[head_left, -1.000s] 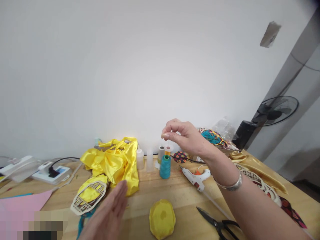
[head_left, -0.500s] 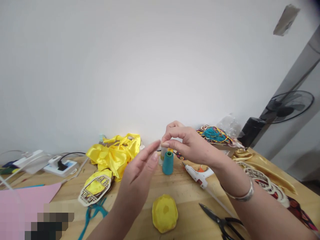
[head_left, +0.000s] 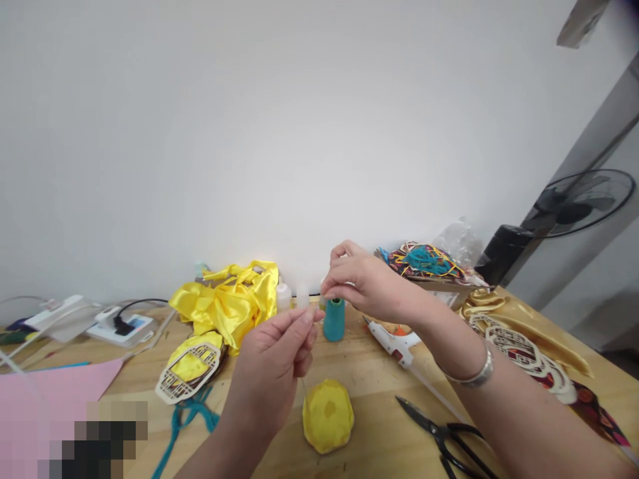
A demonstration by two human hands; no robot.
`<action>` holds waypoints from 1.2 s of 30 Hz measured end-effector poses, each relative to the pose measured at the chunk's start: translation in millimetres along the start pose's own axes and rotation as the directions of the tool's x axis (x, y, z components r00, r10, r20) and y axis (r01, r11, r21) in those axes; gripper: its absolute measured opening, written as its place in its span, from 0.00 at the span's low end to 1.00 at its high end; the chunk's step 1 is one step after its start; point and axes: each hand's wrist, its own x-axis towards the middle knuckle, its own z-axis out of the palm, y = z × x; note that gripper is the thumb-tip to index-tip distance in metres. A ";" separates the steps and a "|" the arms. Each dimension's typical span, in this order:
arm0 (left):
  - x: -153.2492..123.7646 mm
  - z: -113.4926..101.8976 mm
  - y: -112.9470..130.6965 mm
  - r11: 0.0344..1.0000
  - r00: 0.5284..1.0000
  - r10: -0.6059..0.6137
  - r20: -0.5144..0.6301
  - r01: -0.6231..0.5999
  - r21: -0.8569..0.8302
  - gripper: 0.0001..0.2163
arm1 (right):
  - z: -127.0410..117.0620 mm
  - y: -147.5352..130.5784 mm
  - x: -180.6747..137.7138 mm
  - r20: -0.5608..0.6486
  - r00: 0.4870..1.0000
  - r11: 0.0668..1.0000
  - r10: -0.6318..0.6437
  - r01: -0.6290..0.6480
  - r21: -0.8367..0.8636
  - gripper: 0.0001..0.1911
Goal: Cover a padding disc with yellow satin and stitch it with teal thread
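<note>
Whatever my left hand [head_left: 280,349] and right hand [head_left: 369,283] pinch is too small to tell, and the fine strand [head_left: 304,390] below my left hand is too thin to make out. My right hand partly covers the top of the teal spool [head_left: 334,324]. The scissors [head_left: 437,431] run off the bottom edge; square blocks blur part of the pink paper [head_left: 60,382].

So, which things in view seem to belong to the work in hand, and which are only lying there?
Probably in the work:
yellow padded piece, below the left hand
teal spool, perhaps, near the right hand
anything in the pinched fingers: too small to tell

Probably lying about:
scissors
white glue gun
pink sheet
</note>
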 end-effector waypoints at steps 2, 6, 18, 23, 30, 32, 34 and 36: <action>-0.8 -3.2 -2.4 1.000 1.000 -0.029 -0.007 0.029 -0.004 0.07 | 3.0 9.4 1.9 -0.039 0.999 0.998 0.021 -0.023 -0.063 0.09; -2.7 -10.1 -9.1 0.996 0.996 -0.094 -0.004 0.094 -0.005 0.08 | 9.8 31.4 10.1 -0.197 0.970 0.988 0.142 -0.152 -0.036 0.08; -12.1 -14.8 -3.1 0.994 0.993 -0.086 -0.076 0.080 -0.075 0.08 | -39.7 12.5 47.4 -0.463 0.823 0.936 0.330 -0.220 0.276 0.08; -30.7 -34.5 -26.0 0.961 0.956 -0.272 -0.112 0.263 -0.091 0.10 | -14.6 -5.9 -33.2 0.189 0.943 0.951 0.274 -0.236 -0.200 0.21; -47.3 -58.7 -48.4 0.921 0.900 -0.388 -0.197 0.369 -0.126 0.11 | 61.4 -25.8 -205.6 0.142 0.749 0.649 0.648 -0.445 -0.617 0.19; -48.0 -57.6 -52.1 0.916 0.893 -0.401 -0.204 0.384 -0.117 0.11 | 75.9 -27.2 -238.4 0.106 0.788 0.662 0.606 -0.427 -0.616 0.18; -48.2 -54.1 -55.5 0.916 0.893 -0.400 -0.205 0.390 -0.087 0.11 | 85.0 -27.9 -258.5 0.064 0.820 0.662 0.569 -0.410 -0.628 0.18; -48.8 -50.8 -58.6 0.924 0.902 -0.383 -0.201 0.379 -0.058 0.10 | 89.2 -28.6 -268.7 0.024 0.823 0.637 0.567 -0.419 -0.647 0.17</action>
